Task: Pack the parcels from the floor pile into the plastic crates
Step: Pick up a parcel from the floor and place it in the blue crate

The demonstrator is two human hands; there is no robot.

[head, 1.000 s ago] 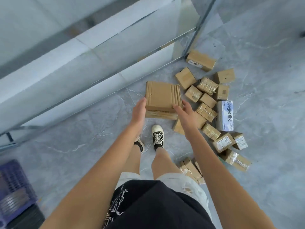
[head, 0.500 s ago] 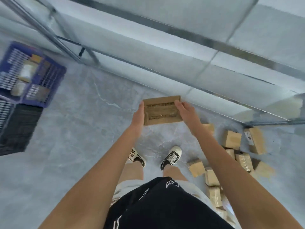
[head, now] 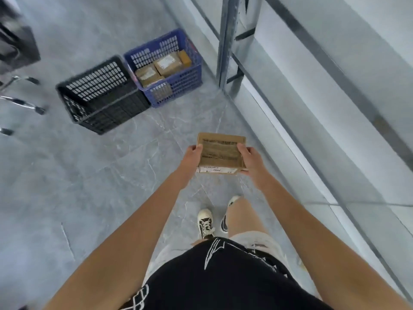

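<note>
Flat cardboard parcel [head: 220,153] gripped level at opposite side edges, left hand [head: 192,156] and right hand [head: 250,159] curled round it for stable carry, well short of blue crate [head: 190,74] and black crate [head: 111,113].

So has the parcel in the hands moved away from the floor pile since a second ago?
Yes. The parcel hung over the pile; now the pile is out of view and the parcel faces the blue crate, apart from it.

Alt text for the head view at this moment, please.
Both hands, left hand and right hand, grip a flat brown cardboard parcel above grey floor. Ahead stand a blue plastic crate holding parcels and a black plastic crate beside it.
</note>
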